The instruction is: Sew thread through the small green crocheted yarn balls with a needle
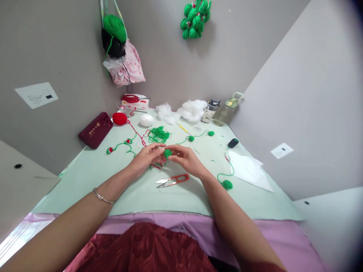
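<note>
Between my two hands is a small green crocheted ball (pixel 167 153), held just above the table. My left hand (pixel 149 156) pinches it from the left, fingers closed round its edge. From the other side my right hand (pixel 185 158) grips it with thumb and fingers. Whether a hook or needle is also in the fingers I cannot make out. Red and green yarn ends (pixel 157 165) lie under my left hand. Closer to me lie orange-handled thread snips (pixel 172 180), blades pointing left. Beyond my hands sits a tangle of green yarn (pixel 159 135).
Left are a maroon phone (pixel 95 130), a red yarn ball (pixel 119 118) and a white ball (pixel 146 120). White stuffing (pixel 193 110), a pen cup (pixel 209 112) and a bottle (pixel 227 111) stand behind. A yellow-handled hook (pixel 183 129), green balls (pixel 227 184) and white sheets (pixel 249 170) lie right.
</note>
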Tool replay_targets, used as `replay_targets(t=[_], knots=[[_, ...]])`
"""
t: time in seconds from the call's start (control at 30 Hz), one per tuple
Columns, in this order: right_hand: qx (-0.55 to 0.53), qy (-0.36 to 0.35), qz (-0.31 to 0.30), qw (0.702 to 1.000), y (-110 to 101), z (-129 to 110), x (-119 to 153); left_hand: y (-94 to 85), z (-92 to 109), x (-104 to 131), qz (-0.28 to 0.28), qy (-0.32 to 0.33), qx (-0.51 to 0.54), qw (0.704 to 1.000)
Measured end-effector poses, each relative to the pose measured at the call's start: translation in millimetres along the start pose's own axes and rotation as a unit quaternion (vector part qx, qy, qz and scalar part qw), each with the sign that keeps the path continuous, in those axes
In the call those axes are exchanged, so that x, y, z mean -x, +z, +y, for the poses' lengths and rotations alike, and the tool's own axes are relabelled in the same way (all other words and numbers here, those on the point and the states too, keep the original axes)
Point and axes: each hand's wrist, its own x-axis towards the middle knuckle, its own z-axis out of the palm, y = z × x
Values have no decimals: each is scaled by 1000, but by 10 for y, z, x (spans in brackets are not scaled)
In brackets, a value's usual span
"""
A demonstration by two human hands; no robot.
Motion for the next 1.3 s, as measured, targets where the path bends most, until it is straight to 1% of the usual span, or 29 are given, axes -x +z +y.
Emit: replay_targets(t=[0.07, 0.17, 0.23, 0.33, 0.4, 0.47, 0.57, 0.63, 0.77, 0.87, 0.93, 1.0, 1.07, 1.13, 1.23, 1.3], knots=[[-77, 40, -2, 996, -48, -7, -2, -35, 9, -4, 43, 21, -20, 999], [-203, 92, -6, 975, -112, -13, 1, -105, 22, -17, 114, 57, -53, 990], [-261, 113, -8, 959, -127, -11, 2, -138, 28, -26, 141, 62, -68, 986], [-298, 129, -10, 946, -108, -6, -3, -131, 38, -23, 160, 75, -80, 981], [-308, 138, -14, 941, -75, -2, -8, -92, 50, -4, 149, 97, -91, 980], [-308, 146, -27, 940, -38, 6, -12, -44, 64, 23, 105, 112, -110, 982], [-297, 154, -52, 941, 10, 32, -16, 9, 75, 55, 28, 105, -128, 986], [-294, 157, -53, 941, 26, 53, -19, 19, 71, 59, 11, 104, -126, 986], [-296, 162, -49, 940, 34, 72, -20, 5, 45, 42, 4, 128, -121, 984], [-284, 156, -63, 944, 37, 48, -8, -3, 25, 36, -4, 133, -120, 984], [-249, 152, -77, 954, 34, 15, 1, -8, 16, 38, 10, 127, -117, 985], [-188, 152, -80, 967, 20, -14, 2, -17, 10, 37, 32, 120, -124, 984], [-131, 154, -62, 977, -12, -24, -6, -34, 3, 30, 46, 112, -141, 983], [-100, 153, -39, 982, -63, -6, -18, -52, -6, 15, 56, 103, -155, 981], [-114, 144, -16, 983, -154, 49, -24, -67, -16, -17, 77, 103, -156, 979], [-162, 134, -3, 978, -204, 60, -26, -62, -19, -33, 85, 109, -155, 978]])
